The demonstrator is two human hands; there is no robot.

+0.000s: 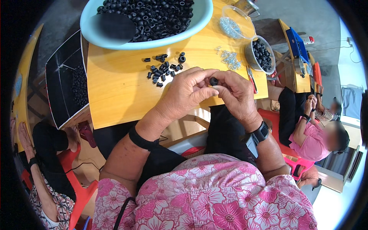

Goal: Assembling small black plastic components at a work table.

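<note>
Item under inspection: one small black part (214, 81), held at the fingertips on the near side of the pale blue basin (161, 43), below its right end and well apart from it.

Left hand (191, 90): grasping, thumb and forefinger closed at the part. Right hand (234, 92): likewise pinching it, fingertips meeting the left's. Which hand bears the main hold cannot be determined, nor whether a second piece is hidden between the fingers.

Handling, in the inspector's judgement: one hand should steady the part by its sides while the other works, leaving its face exposed to view. Pressure is best kept even and in line with the part; a sideways squeeze could make it slip. Keeping the work over the yellow table (115, 96) would catch a dropped piece.

Surroundings: loose black parts (165, 70) lie just in front of the basin. Right of the basin are loose clear pieces (230, 60) and, farther right, a tub (249, 63) of black parts with a red-handled tool (251, 78) near it.
</note>
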